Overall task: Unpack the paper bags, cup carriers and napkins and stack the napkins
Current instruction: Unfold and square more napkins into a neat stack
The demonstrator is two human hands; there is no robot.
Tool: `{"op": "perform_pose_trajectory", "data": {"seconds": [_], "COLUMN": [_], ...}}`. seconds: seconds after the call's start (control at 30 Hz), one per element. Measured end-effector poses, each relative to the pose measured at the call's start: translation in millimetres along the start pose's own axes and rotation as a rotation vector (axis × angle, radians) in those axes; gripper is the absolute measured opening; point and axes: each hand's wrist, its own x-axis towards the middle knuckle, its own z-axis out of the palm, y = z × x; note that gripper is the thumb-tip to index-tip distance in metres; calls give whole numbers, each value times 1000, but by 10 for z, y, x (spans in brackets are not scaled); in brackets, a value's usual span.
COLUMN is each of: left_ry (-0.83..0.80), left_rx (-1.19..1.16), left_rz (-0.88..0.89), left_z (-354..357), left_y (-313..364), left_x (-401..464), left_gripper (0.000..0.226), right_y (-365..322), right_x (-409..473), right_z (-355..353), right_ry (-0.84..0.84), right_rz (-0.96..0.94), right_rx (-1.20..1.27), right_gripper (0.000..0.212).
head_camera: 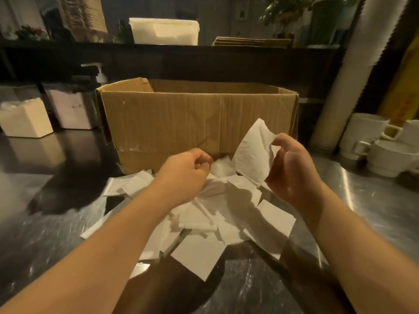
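Many square white paper napkins (pixel 199 223) lie scattered for stacking before the brown cardboard box (pixel 197 116); right hand (pixel 292 171) pinches one napkin (pixel 251 155), left hand (pixel 183 175) curled, seemingly gathering another.

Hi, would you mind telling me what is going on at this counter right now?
A person is sorting loose white napkins strewn over the steel counter in front of an open cardboard box. Their right hand pinches one napkin lifted above the pile, while the left hand, fingers curled, reaches into it. No neat stack shows yet.
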Motion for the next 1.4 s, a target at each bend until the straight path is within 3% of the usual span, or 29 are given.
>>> {"op": "perform_pose_trajectory", "data": {"seconds": [0.13,0.23,0.57,0.63,0.73,0.83,1.2,1.4], "left_ry": [82,81,-19,-55,-101,-106,-104,-143], "left_rx": [-251,-422,-182,-119,-46,3,175,54], "left_rz": [-82,-131,-44,-49,-41,-18,75,-18], "left_z": [-1,34,186,203,224,236,253,209], "left_y": [-74,-91,-119,-127,-151,-177,-188,-114], "left_x": [62,86,9,-17,-44,-43,-36,-75], "left_gripper": [23,27,20,13,15,17,18,43], "right_y": [-3,92,289,294,253,233,257,250], "right_x": [-82,-65,30,20,6,27,35,53], "right_z": [4,74,165,174,185,185,134,152], "right_ry": [-101,-125,-46,-5,3,-14,-78,-114], "right_rz": [108,194,300,243,117,94,85,45], "right_rx": [21,-218,-320,-545,-1083,-1331,-1179,-1133], "right_gripper": [19,21,34,33,27,28,23,25]}}
